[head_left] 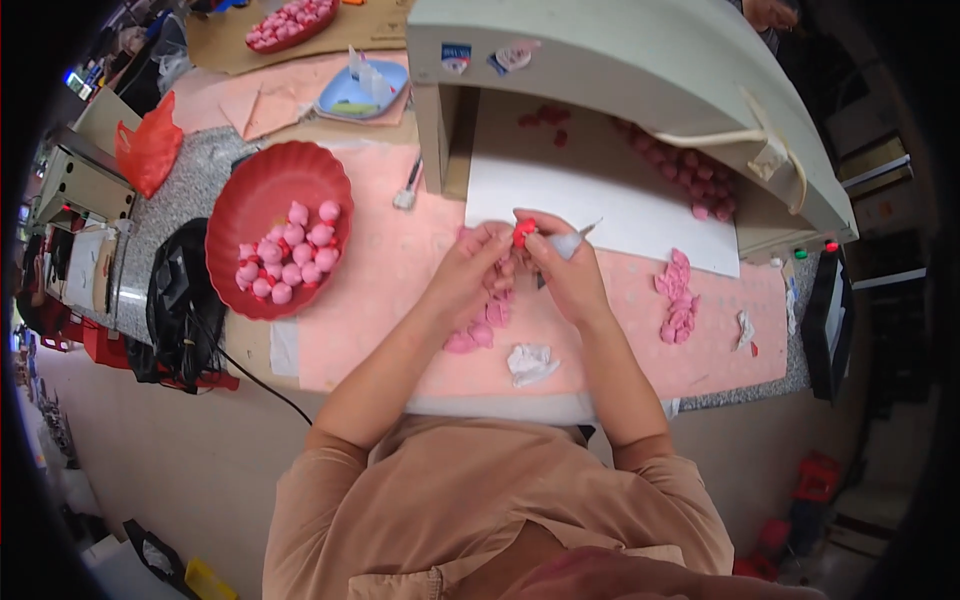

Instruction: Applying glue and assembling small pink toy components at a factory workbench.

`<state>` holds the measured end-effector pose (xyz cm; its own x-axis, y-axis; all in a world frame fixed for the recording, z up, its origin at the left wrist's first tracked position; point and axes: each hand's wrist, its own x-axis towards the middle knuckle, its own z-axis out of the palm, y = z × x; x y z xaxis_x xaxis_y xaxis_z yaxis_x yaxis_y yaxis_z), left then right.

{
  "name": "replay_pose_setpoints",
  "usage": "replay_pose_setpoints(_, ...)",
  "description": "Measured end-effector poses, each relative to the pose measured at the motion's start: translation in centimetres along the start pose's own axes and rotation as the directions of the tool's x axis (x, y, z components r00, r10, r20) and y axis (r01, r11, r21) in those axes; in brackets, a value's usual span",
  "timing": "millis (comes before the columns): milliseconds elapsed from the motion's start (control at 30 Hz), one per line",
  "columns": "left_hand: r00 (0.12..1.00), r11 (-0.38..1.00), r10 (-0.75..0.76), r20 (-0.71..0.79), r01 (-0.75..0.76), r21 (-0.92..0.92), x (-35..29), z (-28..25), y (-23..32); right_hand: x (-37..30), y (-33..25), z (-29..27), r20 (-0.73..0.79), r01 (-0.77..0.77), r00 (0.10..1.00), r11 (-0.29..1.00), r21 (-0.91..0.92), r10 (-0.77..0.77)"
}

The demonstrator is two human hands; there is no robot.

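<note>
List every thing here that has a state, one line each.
Left hand: closed on a small pink piece.
Right hand: holds a thin tool.
Red bowl: partly filled with pink figures.
Blue dish: holds clear scraps.
White tissue: crumpled.
Grey box: open at the front.

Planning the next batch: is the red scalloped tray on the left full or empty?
Partly full: the red scalloped tray holds pink figures clustered in its lower half; the upper half is bare.
</note>
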<state>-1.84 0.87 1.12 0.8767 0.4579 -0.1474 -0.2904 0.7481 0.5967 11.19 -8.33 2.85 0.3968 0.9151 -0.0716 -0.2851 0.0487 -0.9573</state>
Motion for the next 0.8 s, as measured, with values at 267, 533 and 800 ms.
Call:
replay_pose_setpoints(267, 0.978, 0.942, 0.070, -0.196, 0.000, 0.335, -0.4, 1.5, 0.4, 0.0, -0.4, 0.1, -0.092, 0.065, 0.992, 0.979, -0.195, -0.084)
replay_pose_setpoints(533, 0.992, 0.997, 0.009, -0.122, 0.000, 0.073, 0.0, 0.5, -0.4, -0.3, 0.8, -1.2, -0.149, 0.105, 0.979, 0.969, -0.222, -0.141)
replay_pose_setpoints(800, 0.894, 0.630, 0.428, -0.130, -0.193, 0.752, 0.8, -0.5, 0.7, 0.1, -0.3, -0.6, -0.131, 0.006, 0.991, 0.998, -0.059, -0.014)
